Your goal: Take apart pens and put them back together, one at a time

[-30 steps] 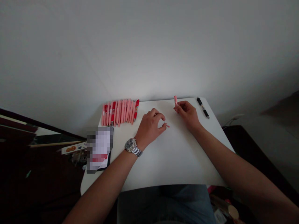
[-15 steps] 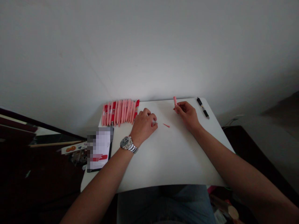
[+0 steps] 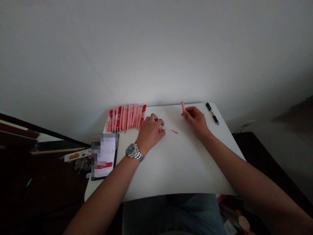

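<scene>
A flat dark tablet [image 3: 105,156] lies at the left edge of the smooth white table [image 3: 176,166]. Behind it, a tight row of slim pink and red pens [image 3: 126,117] lies side by side. The left hand [image 3: 150,132], steel watch [image 3: 133,151] at the wrist, rests knuckles-up, fingers curled; what it holds cannot be told. A small pink pen piece [image 3: 174,131] lies just beside it. The right hand [image 3: 195,120] pinches a pink pen barrel [image 3: 183,106] upright. A black pen [image 3: 212,113] lies near the far right edge.
</scene>
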`<state>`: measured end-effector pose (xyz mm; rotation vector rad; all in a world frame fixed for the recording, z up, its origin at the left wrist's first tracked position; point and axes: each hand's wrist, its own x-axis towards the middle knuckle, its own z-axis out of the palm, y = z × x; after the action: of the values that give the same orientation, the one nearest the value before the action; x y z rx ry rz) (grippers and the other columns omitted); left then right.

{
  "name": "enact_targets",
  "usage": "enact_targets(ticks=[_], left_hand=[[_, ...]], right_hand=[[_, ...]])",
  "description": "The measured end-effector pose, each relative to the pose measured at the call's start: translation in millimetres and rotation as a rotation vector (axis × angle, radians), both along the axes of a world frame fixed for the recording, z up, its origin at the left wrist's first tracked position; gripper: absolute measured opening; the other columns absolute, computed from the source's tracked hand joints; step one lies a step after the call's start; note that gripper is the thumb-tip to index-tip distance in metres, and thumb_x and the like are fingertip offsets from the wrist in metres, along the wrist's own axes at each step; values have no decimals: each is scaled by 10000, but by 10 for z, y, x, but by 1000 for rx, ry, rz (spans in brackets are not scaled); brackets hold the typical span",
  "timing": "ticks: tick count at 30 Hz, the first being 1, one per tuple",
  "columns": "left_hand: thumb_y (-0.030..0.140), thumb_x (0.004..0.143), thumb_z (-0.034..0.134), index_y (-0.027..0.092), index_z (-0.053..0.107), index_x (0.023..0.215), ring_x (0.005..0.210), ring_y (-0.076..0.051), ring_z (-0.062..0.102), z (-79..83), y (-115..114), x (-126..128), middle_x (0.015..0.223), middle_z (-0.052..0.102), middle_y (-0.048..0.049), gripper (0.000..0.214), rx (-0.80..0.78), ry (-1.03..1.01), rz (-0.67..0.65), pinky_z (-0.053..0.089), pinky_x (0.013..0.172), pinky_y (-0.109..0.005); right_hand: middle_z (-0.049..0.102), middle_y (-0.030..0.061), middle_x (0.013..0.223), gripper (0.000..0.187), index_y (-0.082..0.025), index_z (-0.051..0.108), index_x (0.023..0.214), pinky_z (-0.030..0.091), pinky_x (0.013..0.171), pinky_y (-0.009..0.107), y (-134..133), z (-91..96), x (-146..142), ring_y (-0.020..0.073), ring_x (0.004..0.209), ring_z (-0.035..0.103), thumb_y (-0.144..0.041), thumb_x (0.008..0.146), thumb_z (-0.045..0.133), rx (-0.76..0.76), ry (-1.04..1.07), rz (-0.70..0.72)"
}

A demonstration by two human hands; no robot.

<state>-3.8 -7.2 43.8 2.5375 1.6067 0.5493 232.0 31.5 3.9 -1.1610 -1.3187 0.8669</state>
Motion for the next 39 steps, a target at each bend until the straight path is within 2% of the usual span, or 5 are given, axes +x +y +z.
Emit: enact_targets(ticks=[6, 14, 32, 39], left_hand=[[288, 891, 693, 236, 698, 1075, 1019, -261, 566, 22, -35, 99, 1125, 594, -71, 191, -13, -44, -91, 482, 910, -437], [249, 906, 680, 244, 695, 1071, 1062, -261, 571, -26, -44, 238, 1137, 616, -64, 166, -35, -47, -238, 472, 948, -437], [228, 965, 601, 224, 674, 977, 1038, -246, 581, 1, -35, 334, 1091, 652, -56, 74, -56, 19, -273, 458, 900, -406], [254, 990, 578, 233, 660, 1002, 1011, -236, 606, 51, -39, 274, 1060, 680, -46, 85, -58, -63, -258, 459, 894, -397]], right_hand=[[700, 27, 841, 357, -205, 644, 955, 474, 696, 307, 2, 2, -12, 151, 724, 601, -531, 838, 732, -7, 3, -3], [714, 32, 852, 370, -207, 642, 956, 486, 686, 300, 9, 2, -22, 153, 725, 611, -549, 840, 726, -2, -20, -10], [719, 35, 856, 384, -210, 643, 962, 498, 702, 312, 1, 1, -36, 163, 736, 624, -567, 843, 718, 6, -38, -4], [722, 35, 860, 378, -215, 642, 964, 507, 711, 318, 8, -22, -24, 164, 744, 632, -568, 850, 712, 12, -54, 8]])
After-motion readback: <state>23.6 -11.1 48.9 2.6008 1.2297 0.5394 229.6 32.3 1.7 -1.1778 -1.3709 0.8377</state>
